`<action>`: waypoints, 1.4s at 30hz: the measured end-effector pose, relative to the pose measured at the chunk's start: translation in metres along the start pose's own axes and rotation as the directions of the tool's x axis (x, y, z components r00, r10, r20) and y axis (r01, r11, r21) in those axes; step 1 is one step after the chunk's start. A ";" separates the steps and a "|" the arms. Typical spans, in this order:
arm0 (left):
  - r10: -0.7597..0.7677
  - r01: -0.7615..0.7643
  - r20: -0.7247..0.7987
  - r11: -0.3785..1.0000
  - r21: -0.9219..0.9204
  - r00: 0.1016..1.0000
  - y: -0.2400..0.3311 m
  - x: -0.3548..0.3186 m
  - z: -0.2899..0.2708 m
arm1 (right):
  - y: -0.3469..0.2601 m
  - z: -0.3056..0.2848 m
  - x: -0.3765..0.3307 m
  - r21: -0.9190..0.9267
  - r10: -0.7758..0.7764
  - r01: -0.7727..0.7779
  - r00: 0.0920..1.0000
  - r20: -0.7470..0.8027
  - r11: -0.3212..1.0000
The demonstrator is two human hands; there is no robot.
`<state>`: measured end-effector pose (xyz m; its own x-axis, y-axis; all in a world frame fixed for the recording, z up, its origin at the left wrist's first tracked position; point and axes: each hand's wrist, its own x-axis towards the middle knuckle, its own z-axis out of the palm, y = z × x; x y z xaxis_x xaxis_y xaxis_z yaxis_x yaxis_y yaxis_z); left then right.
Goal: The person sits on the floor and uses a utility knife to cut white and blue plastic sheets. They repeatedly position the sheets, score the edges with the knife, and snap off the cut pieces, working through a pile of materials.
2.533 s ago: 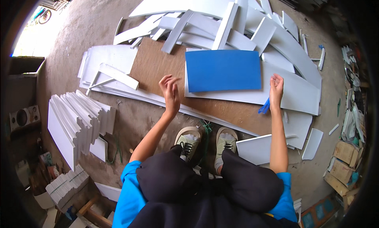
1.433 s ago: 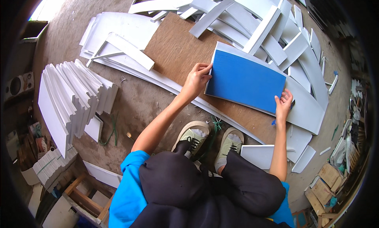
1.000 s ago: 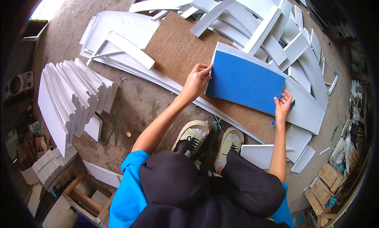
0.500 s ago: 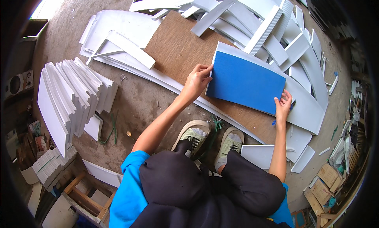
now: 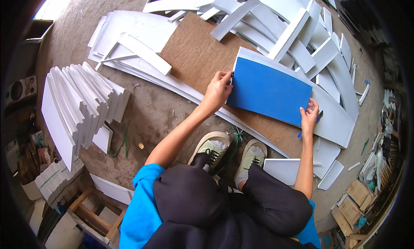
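A blue rectangular board (image 5: 271,92) lies over a white panel (image 5: 251,55) whose strip shows along its far edge. My left hand (image 5: 218,91) holds the blue board's left edge, thumb and fingers closed on it. At the near right corner, my right hand (image 5: 309,115) grips the same board with its fingers curled over the edge. A small dark object (image 5: 319,116) sticks out beside the right hand. Mostly hidden by the hand, its kind cannot be made out. Beneath the boards is a brown wooden sheet (image 5: 196,51).
Loose white strips (image 5: 297,53) are heaped at the far right. White panels (image 5: 133,29) lie at the far left of the sheet. A stack of white boards (image 5: 79,102) stands on the left, near a wooden frame (image 5: 92,214). Cardboard pieces (image 5: 359,193) lie at right.
My left hand has shifted very slightly along the blue board's left edge. The board and my right hand stay almost exactly where they were.
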<state>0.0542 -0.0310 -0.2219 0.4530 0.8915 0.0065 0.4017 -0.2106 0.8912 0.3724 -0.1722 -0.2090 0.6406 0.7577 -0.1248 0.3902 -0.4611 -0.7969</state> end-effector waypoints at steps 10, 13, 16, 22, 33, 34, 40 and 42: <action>0.149 -0.104 -0.125 0.946 0.307 0.981 0.001 -0.013 0.030 | 0.012 -0.009 0.010 0.123 0.043 -0.042 0.999 0.000 0.992; 0.160 -0.103 -0.130 0.927 0.360 0.978 0.002 -0.013 0.035 | 0.022 -0.015 0.012 0.103 0.005 -0.003 1.000 -0.026 0.995; 0.160 -0.107 -0.108 0.917 0.384 0.981 0.002 -0.014 0.037 | 0.021 -0.017 0.012 0.108 0.047 -0.046 0.999 -0.008 0.993; 0.118 -0.062 -0.118 0.915 0.399 0.986 0.004 -0.013 0.040 | 0.021 -0.019 0.006 0.124 0.027 -0.028 1.000 0.007 0.992; 0.165 -0.097 -0.121 0.895 0.435 0.979 0.003 -0.013 0.045 | 0.014 -0.023 0.007 0.146 0.011 -0.013 1.000 0.017 0.989; 0.156 -0.089 -0.122 0.899 0.429 0.980 0.004 -0.014 0.045 | 0.014 -0.023 0.008 0.137 0.012 -0.015 1.000 0.026 0.991; 0.127 -0.069 -0.113 0.908 0.414 0.985 0.002 -0.014 0.044 | 0.019 -0.024 0.009 0.149 -0.015 0.010 0.999 0.034 0.989; 0.128 -0.071 -0.112 0.908 0.414 0.986 0.002 -0.014 0.044 | 0.019 -0.024 0.009 0.144 -0.016 0.011 0.999 0.035 0.990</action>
<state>0.0835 -0.0613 -0.2399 0.4087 0.8965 0.1708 0.6619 -0.4200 0.6209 0.4014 -0.1852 -0.2113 0.6104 0.7809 -0.1328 0.2981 -0.3818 -0.8748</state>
